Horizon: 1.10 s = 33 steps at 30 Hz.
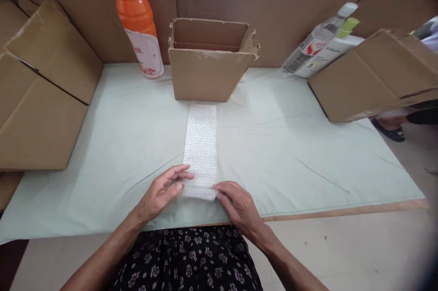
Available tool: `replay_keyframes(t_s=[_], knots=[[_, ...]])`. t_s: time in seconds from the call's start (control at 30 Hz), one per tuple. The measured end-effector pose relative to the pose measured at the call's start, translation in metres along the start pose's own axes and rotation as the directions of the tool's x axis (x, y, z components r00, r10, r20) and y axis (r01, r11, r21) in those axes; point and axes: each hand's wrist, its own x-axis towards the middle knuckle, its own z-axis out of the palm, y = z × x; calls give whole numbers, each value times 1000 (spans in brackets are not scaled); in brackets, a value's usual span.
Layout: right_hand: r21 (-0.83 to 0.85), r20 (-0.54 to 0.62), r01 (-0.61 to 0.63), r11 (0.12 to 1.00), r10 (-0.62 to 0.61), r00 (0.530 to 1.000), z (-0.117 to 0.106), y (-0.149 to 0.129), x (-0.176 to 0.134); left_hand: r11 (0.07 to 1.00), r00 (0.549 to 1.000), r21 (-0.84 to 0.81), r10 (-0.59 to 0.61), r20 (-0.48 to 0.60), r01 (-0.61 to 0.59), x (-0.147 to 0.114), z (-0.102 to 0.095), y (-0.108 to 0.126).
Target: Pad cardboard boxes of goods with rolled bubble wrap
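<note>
An open cardboard box [208, 65] stands at upper centre on the pale green cloth [290, 145], flanked by an orange drink bottle [138, 17] at upper left and a clear plastic bottle [316, 42] lying at upper right; larger cartons [37, 108] line both frame edges. A bubble wrap strip [201, 145] runs from the box toward lower centre. The left hand [164, 193] and right hand [237, 204] pinch its near, rolled end from either side, fingertips [186, 176] curled on the roll.

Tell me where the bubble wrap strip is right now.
In the head view, the bubble wrap strip lies centre on the pale green cloth, running from the small open cardboard box to both hands at its near end.
</note>
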Motion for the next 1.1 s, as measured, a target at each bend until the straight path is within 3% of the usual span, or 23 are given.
replay_keyframes(t_s=[0.1, 0.2, 0.3, 0.37, 0.53, 0.6, 0.7, 0.8, 0.87, 1.0, 1.1], knots=[[78, -22, -169, 982, 172, 985, 1, 3, 21, 997, 995, 79, -1, -98, 9, 4, 0, 1], [40, -111, -194, 980, 198, 974, 4, 11, 37, 953, 967, 301, 39, -252, 40, 16, 7, 0], [-122, -256, -104, 987, 70, 964, 4, 17, 39, 897, 946, 441, 119, -301, 28, 28, 13, -4], [-210, -270, -7, 978, -51, 962, 2, 16, 33, 850, 944, 526, 153, -293, 26, 35, 14, -8], [-312, -36, 174, 934, -195, 980, 7, 9, 21, 727, 924, 686, 288, -250, -41, 44, 16, -16], [-367, 22, 201, 908, -207, 978, 14, 10, 23, 703, 911, 709, 329, -247, -61, 44, 15, -16], [-380, -9, 210, 901, -231, 973, 20, 14, 29, 703, 887, 699, 399, -231, -134, 37, 13, -12], [-264, -47, 196, 944, -216, 975, 17, 13, 31, 704, 889, 657, 444, -113, -269, 22, 11, -7], [-154, -27, 147, 977, -153, 988, 13, 10, 30, 718, 903, 630, 426, -59, -298, 11, 13, -6], [-18, 30, 16, 1000, -16, 999, 7, 3, 25, 788, 938, 590, 316, -142, -176, 1, 18, -8], [-115, -142, 12, 993, -28, 989, 6, 1, 19, 805, 942, 586, 259, -215, -87, 6, 20, -11]])
